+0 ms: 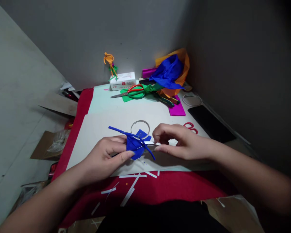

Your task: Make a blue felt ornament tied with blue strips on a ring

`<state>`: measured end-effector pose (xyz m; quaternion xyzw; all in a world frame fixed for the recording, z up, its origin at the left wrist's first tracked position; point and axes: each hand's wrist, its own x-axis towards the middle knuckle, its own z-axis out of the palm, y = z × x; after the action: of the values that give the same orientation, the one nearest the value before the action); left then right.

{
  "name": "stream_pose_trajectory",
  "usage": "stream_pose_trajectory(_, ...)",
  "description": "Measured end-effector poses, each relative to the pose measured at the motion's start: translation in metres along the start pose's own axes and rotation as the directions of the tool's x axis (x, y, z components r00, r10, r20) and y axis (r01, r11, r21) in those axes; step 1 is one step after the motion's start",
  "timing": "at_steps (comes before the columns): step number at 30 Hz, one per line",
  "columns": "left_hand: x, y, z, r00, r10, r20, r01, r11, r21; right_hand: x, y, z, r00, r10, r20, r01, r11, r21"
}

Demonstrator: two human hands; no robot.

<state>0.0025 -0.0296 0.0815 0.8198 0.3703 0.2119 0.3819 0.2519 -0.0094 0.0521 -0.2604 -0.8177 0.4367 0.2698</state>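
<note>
My left hand (115, 155) pinches a blue paper figure (134, 146) between thumb and fingers, over the white board (87, 142). Thin blue twisted limbs stick out from the figure to the upper left and lower right. My right hand (172, 142) pinches a white strip (150, 143) that reaches to the figure's right side. A wire ring (149, 124) lies just beyond the figure, with a blue paper piece (142, 133) partly within it.
Behind are orange-handled scissors (135, 90), pliers (166, 101), crumpled blue paper (168, 71), and a white box (122, 81) near an orange figure (109, 60). Red-handled scissors (189, 125) and a black phone (210, 123) lie right. White scraps (128, 195) dot the red cloth (174, 187).
</note>
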Motion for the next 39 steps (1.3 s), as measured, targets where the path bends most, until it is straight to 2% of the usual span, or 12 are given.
stream_pose_trajectory(4, 0.000, -0.003, -0.001, 1.000, -0.005, -0.011, 0.005, 1.000, 0.004, 0.000, -0.001, 0.002, 0.998, 0.051, 0.045, -0.054, 0.996, 0.072)
stream_pose_trajectory(10, 0.001, -0.011, -0.002, 0.987, -0.083, -0.138, 0.084, 0.996, -0.003, 0.004, 0.002, 0.004, 0.995, 0.090, -0.042, -0.081, 0.981, 0.177)
stream_pose_trajectory(13, 0.001, -0.013, -0.005, 0.967, -0.146, -0.211, 0.151, 0.988, 0.008, 0.005, 0.006, 0.006, 0.988, 0.130, -0.088, -0.113, 0.977, 0.180)
stream_pose_trajectory(15, 0.001, -0.013, -0.006, 0.960, -0.173, -0.222, 0.178, 0.984, 0.005, 0.006, 0.010, 0.008, 0.982, 0.154, -0.109, -0.135, 0.978, 0.161)
stream_pose_trajectory(18, -0.001, -0.011, -0.007, 0.969, -0.161, -0.188, 0.157, 0.987, -0.034, 0.006, 0.014, 0.011, 0.975, 0.174, -0.138, -0.152, 0.976, 0.157)
stream_pose_trajectory(24, -0.002, -0.004, -0.001, 0.996, -0.074, -0.045, 0.069, 0.993, -0.091, 0.009, 0.015, 0.019, 0.957, 0.170, -0.236, -0.099, 0.954, 0.284)
stream_pose_trajectory(28, -0.001, -0.001, 0.007, 0.995, -0.097, 0.036, 0.100, 0.990, -0.099, 0.012, 0.009, 0.027, 0.936, 0.240, -0.257, -0.118, 0.902, 0.415)
stream_pose_trajectory(33, 0.003, 0.001, 0.016, 0.990, -0.100, 0.102, 0.114, 0.983, -0.142, 0.016, 0.000, 0.032, 0.936, 0.300, -0.184, -0.131, 0.784, 0.607)
stream_pose_trajectory(36, 0.003, 0.003, 0.021, 0.987, -0.092, 0.129, 0.118, 0.969, -0.217, 0.017, -0.001, 0.034, 0.937, 0.299, -0.181, -0.126, 0.772, 0.623)
stream_pose_trajectory(39, 0.001, 0.004, 0.024, 0.978, -0.135, 0.159, 0.174, 0.949, -0.261, 0.016, 0.001, 0.037, 0.942, 0.267, -0.205, -0.102, 0.807, 0.582)
